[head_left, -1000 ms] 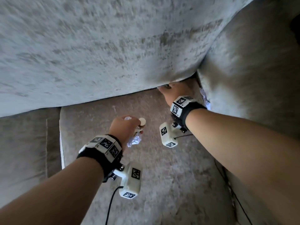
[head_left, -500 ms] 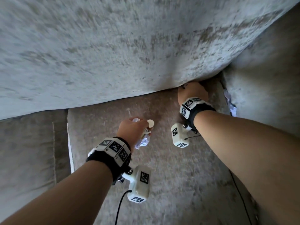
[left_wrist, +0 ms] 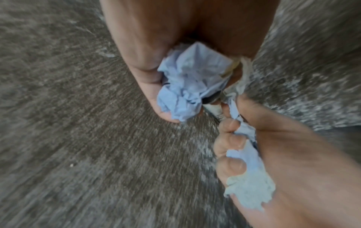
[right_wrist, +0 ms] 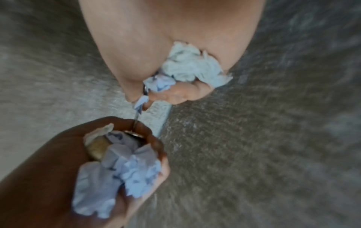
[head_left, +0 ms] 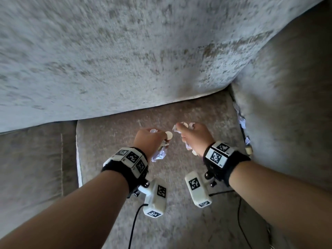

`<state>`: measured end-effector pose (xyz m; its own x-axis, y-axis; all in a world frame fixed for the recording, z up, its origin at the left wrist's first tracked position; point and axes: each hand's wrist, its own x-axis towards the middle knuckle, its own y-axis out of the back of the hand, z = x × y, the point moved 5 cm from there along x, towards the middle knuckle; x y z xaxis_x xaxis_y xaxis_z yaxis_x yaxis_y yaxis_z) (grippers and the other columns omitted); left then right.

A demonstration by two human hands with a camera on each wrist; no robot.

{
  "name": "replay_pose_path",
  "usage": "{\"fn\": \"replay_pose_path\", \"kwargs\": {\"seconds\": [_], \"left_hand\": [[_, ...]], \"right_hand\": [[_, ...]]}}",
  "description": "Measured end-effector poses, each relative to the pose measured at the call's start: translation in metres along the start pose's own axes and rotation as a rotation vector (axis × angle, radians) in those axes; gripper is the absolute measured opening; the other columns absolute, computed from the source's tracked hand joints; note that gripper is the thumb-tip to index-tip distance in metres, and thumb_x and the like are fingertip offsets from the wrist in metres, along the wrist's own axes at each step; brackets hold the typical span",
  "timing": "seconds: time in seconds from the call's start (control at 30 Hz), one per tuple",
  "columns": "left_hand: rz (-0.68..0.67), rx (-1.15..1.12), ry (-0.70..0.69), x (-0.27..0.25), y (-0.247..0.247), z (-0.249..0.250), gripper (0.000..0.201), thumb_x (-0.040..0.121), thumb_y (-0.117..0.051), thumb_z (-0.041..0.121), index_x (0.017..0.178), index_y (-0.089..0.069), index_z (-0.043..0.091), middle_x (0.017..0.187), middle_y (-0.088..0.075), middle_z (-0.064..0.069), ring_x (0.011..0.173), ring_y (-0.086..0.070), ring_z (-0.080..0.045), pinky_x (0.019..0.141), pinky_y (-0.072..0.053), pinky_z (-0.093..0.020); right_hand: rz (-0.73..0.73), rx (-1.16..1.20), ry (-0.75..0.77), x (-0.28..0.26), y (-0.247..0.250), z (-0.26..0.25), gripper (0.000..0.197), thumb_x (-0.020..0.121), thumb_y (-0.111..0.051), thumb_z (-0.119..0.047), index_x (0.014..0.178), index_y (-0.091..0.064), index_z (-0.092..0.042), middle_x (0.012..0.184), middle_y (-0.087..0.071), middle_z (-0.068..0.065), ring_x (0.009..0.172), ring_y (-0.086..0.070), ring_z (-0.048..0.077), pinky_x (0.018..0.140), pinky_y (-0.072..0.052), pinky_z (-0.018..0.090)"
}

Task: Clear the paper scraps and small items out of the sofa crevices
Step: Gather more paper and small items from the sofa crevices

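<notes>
Both hands full: left hand (head_left: 150, 141) clenches crumpled scraps (head_left: 159, 155) plus a disc, right hand (head_left: 195, 137) clenches paper. Remaining scraps (head_left: 240, 119) in side crevice, right of the right fingers; right hand nearer.

Grey sofa seat cushion (head_left: 179, 221); cables (head_left: 133, 225) across it

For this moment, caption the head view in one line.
Both hands grip crumpled paper scraps over the seat cushion.
</notes>
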<state>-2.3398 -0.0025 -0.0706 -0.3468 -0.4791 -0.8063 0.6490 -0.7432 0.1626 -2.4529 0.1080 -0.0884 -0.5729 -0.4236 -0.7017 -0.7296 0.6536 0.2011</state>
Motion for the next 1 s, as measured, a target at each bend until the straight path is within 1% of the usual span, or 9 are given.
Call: {"fn": "replay_pose_path", "kwargs": {"seconds": [0.1,0.17,0.3,0.4,0.47,0.53,0.6,0.77,1.0], "left_hand": [[0.016,0.055,-0.019,-0.008,-0.001,0.000,0.015,0.064,-0.066,0.011,0.051,-0.070,0.017,0.058,-0.068,-0.009,0.066,-0.067,-0.029,0.070,-0.056,-0.043],[0.027,0.082,-0.024,-0.013,-0.001,-0.002,0.012,0.061,-0.065,0.013,0.051,-0.069,0.017,0.059,-0.068,-0.010,0.067,-0.066,-0.030,0.068,-0.055,-0.043],[0.033,0.118,-0.037,-0.022,-0.003,-0.007,0.006,0.058,-0.067,0.018,0.054,-0.071,0.019,0.064,-0.070,-0.011,0.069,-0.068,-0.030,0.072,-0.057,-0.045],[-0.006,0.136,-0.047,-0.030,-0.012,-0.012,0.007,0.064,-0.069,0.014,0.059,-0.073,0.016,0.065,-0.071,-0.009,0.067,-0.067,-0.026,0.070,-0.057,-0.039],[-0.042,0.166,-0.070,-0.036,-0.019,-0.015,0.006,0.069,-0.069,0.010,0.066,-0.074,0.009,0.067,-0.072,-0.006,0.063,-0.065,-0.018,0.064,-0.053,-0.029],[-0.087,0.210,-0.097,-0.041,-0.026,-0.017,0.005,0.071,-0.071,0.008,0.070,-0.075,0.009,0.070,-0.074,-0.003,0.061,-0.066,-0.009,0.058,-0.053,-0.021],[-0.119,0.245,-0.122,-0.046,-0.031,-0.019,0.006,0.070,-0.073,0.009,0.068,-0.076,0.013,0.072,-0.075,0.000,0.063,-0.067,-0.007,0.060,-0.054,-0.022],[-0.054,0.271,-0.145,-0.045,-0.029,-0.021,0.015,0.072,-0.073,0.011,0.060,-0.075,0.020,0.066,-0.073,0.003,0.065,-0.067,-0.012,0.058,-0.051,-0.026],[-0.182,0.300,-0.152,-0.053,-0.043,-0.019,0.005,0.071,-0.078,0.017,0.067,-0.077,0.015,0.069,-0.074,-0.001,0.067,-0.065,-0.012,0.064,-0.053,-0.027]], "right_hand": [[-0.056,-0.052,0.028,-0.019,0.002,-0.002,0.027,0.081,-0.069,-0.028,0.060,-0.064,-0.011,0.051,-0.045,0.007,0.041,-0.039,0.018,0.041,-0.031,0.022],[-0.117,-0.138,0.067,-0.028,0.010,-0.005,0.026,0.083,-0.067,-0.025,0.064,-0.065,-0.008,0.044,-0.045,0.001,0.036,-0.038,0.016,0.039,-0.029,0.019],[-0.283,-0.291,0.093,-0.045,0.023,-0.003,0.024,0.080,-0.069,-0.018,0.056,-0.064,-0.016,0.044,-0.043,0.002,0.035,-0.036,0.016,0.039,-0.027,0.016],[-0.392,-0.423,0.072,-0.054,0.020,0.006,0.021,0.077,-0.069,-0.020,0.060,-0.067,-0.008,0.046,-0.043,0.005,0.040,-0.035,0.019,0.041,-0.027,0.019],[-0.441,-0.497,0.054,-0.057,0.016,0.014,0.026,0.076,-0.071,-0.028,0.062,-0.068,-0.007,0.047,-0.048,0.003,0.043,-0.040,0.019,0.041,-0.029,0.020],[-0.462,-0.541,0.033,-0.060,0.015,0.019,0.035,0.077,-0.073,-0.038,0.069,-0.070,-0.004,0.054,-0.055,0.004,0.045,-0.045,0.020,0.040,-0.032,0.020],[-0.481,-0.548,0.013,-0.063,0.016,0.021,0.042,0.079,-0.074,-0.042,0.075,-0.070,0.000,0.057,-0.055,0.007,0.046,-0.045,0.020,0.040,-0.033,0.020],[-0.503,-0.617,0.010,-0.073,0.024,0.014,0.037,0.081,-0.073,-0.038,0.061,-0.058,-0.011,0.058,-0.056,0.006,0.042,-0.045,0.014,0.041,-0.035,0.018],[-0.510,-0.686,-0.022,-0.075,0.029,0.010,0.044,0.084,-0.071,-0.043,0.058,-0.052,-0.012,0.056,-0.051,0.003,0.029,-0.038,0.007,0.033,-0.027,0.010]]}}
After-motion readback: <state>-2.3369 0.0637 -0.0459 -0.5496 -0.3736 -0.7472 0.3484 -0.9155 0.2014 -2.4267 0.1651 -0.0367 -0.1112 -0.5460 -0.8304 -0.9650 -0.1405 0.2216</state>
